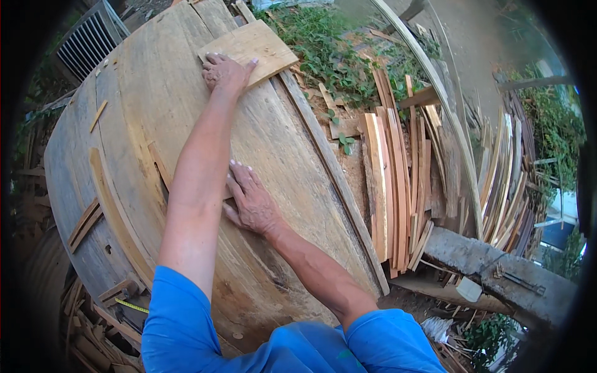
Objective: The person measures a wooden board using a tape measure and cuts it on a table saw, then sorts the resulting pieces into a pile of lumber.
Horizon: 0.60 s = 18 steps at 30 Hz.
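Note:
My left hand (pixel 225 73) reaches to the far end of a weathered plank table (pixel 180 87). Its fingers are bent over the near edge of a short, wide wooden board (pixel 264 50), with the thumb out to the right. That board lies on the tabletop, its right end jutting past the table's long edge. Nearer to me, my right hand (pixel 252 202) rests on the planks with its fingers spread, beside my left forearm. A pale sliver of wood shows between its thumb and forefinger; the forearm hides the rest.
Wood strips (pixel 118 211) and a thin stick (pixel 98 116) lie on the table's left side, with a yellow measuring tape (pixel 132 306) near the lower left. Sawn timber (pixel 398 186) is stacked at the right, beside a concrete beam (pixel 491 267). Green plants (pixel 323 50) grow beyond the table.

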Available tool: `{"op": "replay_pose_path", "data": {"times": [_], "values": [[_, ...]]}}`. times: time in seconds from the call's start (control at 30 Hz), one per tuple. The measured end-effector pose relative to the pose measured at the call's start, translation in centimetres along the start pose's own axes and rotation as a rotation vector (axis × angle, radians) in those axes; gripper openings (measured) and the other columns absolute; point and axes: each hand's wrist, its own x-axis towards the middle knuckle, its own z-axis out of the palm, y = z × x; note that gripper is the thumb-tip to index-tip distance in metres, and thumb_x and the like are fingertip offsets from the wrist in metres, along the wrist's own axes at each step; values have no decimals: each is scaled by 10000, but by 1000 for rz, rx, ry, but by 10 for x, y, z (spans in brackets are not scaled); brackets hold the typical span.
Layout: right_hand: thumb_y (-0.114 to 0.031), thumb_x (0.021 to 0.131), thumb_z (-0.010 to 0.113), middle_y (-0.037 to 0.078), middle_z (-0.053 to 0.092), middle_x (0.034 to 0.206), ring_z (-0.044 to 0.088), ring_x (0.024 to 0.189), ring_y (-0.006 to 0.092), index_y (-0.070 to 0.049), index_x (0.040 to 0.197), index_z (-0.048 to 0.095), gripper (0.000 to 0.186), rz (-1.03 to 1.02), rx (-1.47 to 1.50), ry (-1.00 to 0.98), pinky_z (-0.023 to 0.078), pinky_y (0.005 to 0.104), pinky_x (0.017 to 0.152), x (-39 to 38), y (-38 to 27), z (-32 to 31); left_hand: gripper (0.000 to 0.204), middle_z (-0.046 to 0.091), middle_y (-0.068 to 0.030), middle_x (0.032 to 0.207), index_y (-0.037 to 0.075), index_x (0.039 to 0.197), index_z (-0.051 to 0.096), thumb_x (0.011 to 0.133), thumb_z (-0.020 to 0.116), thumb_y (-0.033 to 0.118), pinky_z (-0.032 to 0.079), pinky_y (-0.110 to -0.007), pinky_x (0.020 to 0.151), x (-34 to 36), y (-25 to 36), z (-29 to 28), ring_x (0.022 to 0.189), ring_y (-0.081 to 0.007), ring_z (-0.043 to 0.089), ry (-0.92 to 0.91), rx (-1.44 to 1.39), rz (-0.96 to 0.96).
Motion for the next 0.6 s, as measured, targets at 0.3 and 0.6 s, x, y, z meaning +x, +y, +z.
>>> {"op": "replay_pose_path", "data": {"times": [0.3,0.6], "values": [[-301,915,559,284,403,1489,362,1410,423,41,1396,466,598,324,537,-176,264,495,1205,-10,-12,-34,1191,324,-313,1538,-196,1457,260,833,554,774,411,-449,1087,-103,51,5,1332,-431,467,-85,-7,121],[-257,898,551,279,422,1479,365,1407,419,51,1367,497,564,-88,320,141,264,492,1202,-62,15,-22,1103,494,-332,1400,-126,1403,450,828,506,813,496,-438,1000,-210,74,30,1258,-373,566,-207,137,239]]}}
